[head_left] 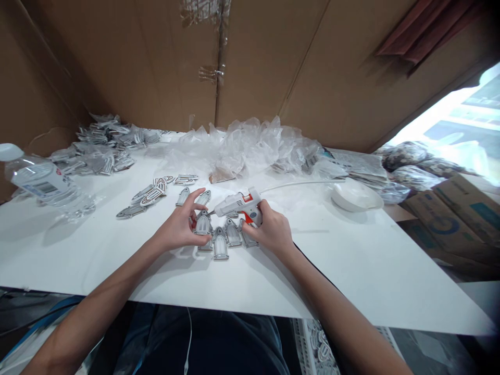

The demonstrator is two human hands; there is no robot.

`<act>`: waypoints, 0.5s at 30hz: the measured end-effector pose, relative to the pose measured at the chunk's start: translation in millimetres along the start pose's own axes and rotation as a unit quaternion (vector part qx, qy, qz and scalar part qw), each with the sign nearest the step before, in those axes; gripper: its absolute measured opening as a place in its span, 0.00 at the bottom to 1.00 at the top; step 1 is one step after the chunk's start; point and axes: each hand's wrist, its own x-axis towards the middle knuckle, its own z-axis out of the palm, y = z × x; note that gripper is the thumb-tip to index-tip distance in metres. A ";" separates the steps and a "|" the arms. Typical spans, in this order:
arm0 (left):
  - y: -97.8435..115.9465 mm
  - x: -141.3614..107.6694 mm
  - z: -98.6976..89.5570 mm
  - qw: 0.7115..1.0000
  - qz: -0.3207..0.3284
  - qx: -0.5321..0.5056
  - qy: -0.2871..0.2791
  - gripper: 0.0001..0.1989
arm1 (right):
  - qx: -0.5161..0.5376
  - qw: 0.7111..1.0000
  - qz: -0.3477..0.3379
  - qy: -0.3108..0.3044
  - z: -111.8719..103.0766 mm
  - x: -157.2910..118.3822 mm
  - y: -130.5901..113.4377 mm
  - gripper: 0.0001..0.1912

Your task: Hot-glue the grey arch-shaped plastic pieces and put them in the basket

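Note:
Between the thumb and fingers of my left hand (180, 225) is a small grey, arch-shaped flat piece (203, 225), held just above the table. My right hand (274, 229) grips a white glue gun (234, 204) with an orange trigger. Its nozzle points left and meets the top of the held piece; whether glue is coming out is too small to see. Below and beside the gun lie several like pieces (220, 246), partly covered by my hands. A long white glue stick (300, 184) runs from the gun's rear to the right.
A loose pile of similar pieces (142, 197) lies left, with bagged ones (103, 143) behind. Clear plastic bags (265, 146) heap along the cardboard wall (258, 67). A water bottle (47, 182) stands left, a white dish (356, 199) right. Cardboard boxes (449, 219) stand beyond the table's right edge.

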 end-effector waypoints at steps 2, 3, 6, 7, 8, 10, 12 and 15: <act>0.8 0.3 0.0 1.000 0.001 0.002 0.000 0.54 | -0.003 1.000 -0.002 0.002 0.1 -0.1 0.7 0.20; 0.9 0.4 -0.1 1.000 0.002 0.006 0.000 0.54 | -0.005 1.000 -0.003 0.004 -0.1 -0.1 1.0 0.20; -0.2 0.3 -0.5 1.000 0.008 0.021 0.001 0.53 | -0.008 1.000 -0.002 0.005 -0.8 0.2 1.6 0.20; -1.0 0.3 -0.6 1.000 0.011 0.025 0.002 0.53 | -0.009 1.000 -0.001 0.004 -1.2 0.4 1.7 0.20; -1.9 0.5 -0.6 0.999 0.015 0.028 0.003 0.53 | -0.009 1.000 0.002 0.002 -1.6 0.7 1.8 0.20; -3.7 1.2 -0.5 0.999 0.024 0.035 0.004 0.53 | -0.008 1.000 0.010 -0.002 -2.5 1.4 1.6 0.20; -5.4 2.3 -0.4 0.999 0.030 0.045 0.005 0.52 | -0.003 1.000 0.015 -0.007 -3.5 2.1 0.9 0.20; -7.5 3.7 -0.6 0.997 0.037 0.066 0.014 0.51 | 0.013 1.000 0.021 -0.009 -5.6 2.5 -0.8 0.20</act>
